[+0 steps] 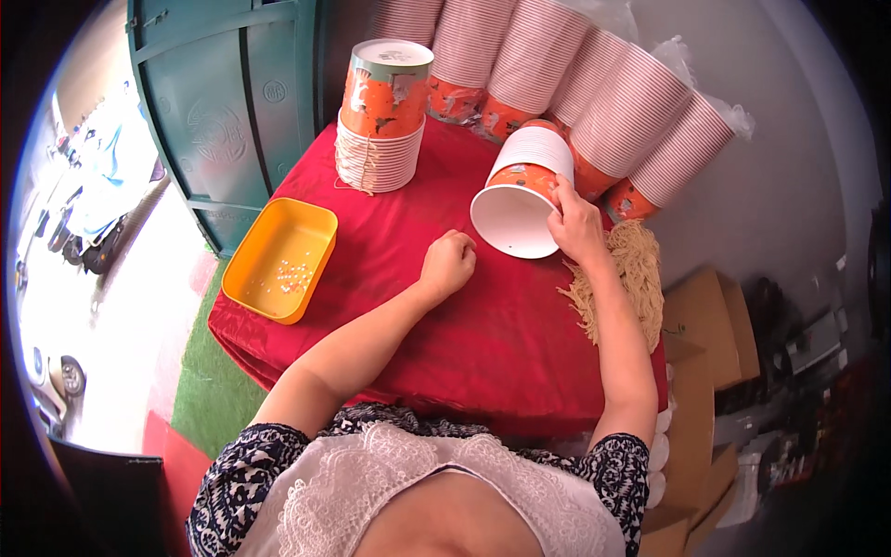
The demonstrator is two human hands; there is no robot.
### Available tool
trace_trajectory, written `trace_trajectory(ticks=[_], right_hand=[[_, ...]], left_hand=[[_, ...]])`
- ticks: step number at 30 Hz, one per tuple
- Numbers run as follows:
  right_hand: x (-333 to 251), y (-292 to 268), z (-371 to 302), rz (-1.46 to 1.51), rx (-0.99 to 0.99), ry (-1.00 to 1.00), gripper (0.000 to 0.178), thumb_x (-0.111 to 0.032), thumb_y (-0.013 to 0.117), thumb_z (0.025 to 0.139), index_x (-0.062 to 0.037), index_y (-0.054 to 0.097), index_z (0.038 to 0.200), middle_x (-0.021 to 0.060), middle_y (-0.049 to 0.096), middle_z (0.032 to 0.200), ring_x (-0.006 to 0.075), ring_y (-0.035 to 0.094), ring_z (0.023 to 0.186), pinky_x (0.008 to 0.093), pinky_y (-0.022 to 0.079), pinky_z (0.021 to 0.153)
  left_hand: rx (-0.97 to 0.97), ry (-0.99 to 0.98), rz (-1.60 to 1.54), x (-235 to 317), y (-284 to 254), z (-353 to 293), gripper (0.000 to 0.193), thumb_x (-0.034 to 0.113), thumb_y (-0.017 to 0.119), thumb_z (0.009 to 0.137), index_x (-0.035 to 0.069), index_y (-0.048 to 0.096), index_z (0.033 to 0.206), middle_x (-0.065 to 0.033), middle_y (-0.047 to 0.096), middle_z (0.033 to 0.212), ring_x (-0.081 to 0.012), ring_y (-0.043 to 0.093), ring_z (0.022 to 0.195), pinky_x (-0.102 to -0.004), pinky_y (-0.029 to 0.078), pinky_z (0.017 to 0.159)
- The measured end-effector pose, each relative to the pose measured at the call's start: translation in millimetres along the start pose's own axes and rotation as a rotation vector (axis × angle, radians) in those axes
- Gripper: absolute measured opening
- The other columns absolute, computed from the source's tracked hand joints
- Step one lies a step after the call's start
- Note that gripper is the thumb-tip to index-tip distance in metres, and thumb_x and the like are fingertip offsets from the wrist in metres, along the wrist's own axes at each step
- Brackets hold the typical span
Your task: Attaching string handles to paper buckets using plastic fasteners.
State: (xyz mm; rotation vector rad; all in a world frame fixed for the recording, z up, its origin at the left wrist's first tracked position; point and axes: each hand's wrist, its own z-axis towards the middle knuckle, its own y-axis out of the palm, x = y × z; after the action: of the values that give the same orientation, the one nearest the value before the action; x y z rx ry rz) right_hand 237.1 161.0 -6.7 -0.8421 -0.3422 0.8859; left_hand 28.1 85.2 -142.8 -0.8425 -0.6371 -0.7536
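My right hand (577,223) grips the rim of an orange-patterned paper bucket (512,221) at its right side. The bucket lies tilted, its white inside turned toward me, with white bucket rims (534,148) stacked behind it. Left of the bucket's mouth, my left hand (449,264) is closed just above the red cloth, its fingers curled; what they hold, if anything, is hidden. A bundle of tan strings (636,278) lies beside my right wrist. Farther left, an upside-down stack of buckets (382,116) has strings hanging down its side.
A yellow plastic tray (320,223) with small pale bits in it sits at the table's left. Tall plastic-wrapped bucket stacks (631,107) line the back against a grey wall. A green metal door (223,111) borders the left; cardboard boxes (710,325) stand at the right.
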Motion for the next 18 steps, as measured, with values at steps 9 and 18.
trace_trajectory(ticks=[9, 18], right_hand=[[-20, -24, -35, -0.031, 0.217, -0.035, 0.017, 0.006, 0.06, 0.084, 0.0002, 0.05, 0.096, 0.0274, 0.056, 0.134, 0.0422, 0.063, 0.108, 0.045, 0.055, 0.086], [-45, 4, -47, 0.311, 0.424, -0.088, 0.017, 0.008, 0.064, 0.087, -0.0014, 0.053, 0.096, 0.0214, 0.064, 0.125, 0.0357, 0.069, 0.102, 0.0387, 0.057, 0.082]], left_hand=[[0.37, -0.185, -0.242, -24, -17, 33, 0.017, -0.005, 0.053, 0.081, 0.0, 0.065, 0.093, -0.0183, 0.065, 0.092, -0.0343, 0.065, 0.09, -0.0416, 0.052, 0.08], [-0.376, 0.585, 0.225, 123, -121, 13, 0.09, 0.045, 0.083, 0.067, 0.0, 0.047, 0.137, -0.0218, 0.048, 0.139, -0.0398, 0.042, 0.134, -0.0565, 0.028, 0.114]])
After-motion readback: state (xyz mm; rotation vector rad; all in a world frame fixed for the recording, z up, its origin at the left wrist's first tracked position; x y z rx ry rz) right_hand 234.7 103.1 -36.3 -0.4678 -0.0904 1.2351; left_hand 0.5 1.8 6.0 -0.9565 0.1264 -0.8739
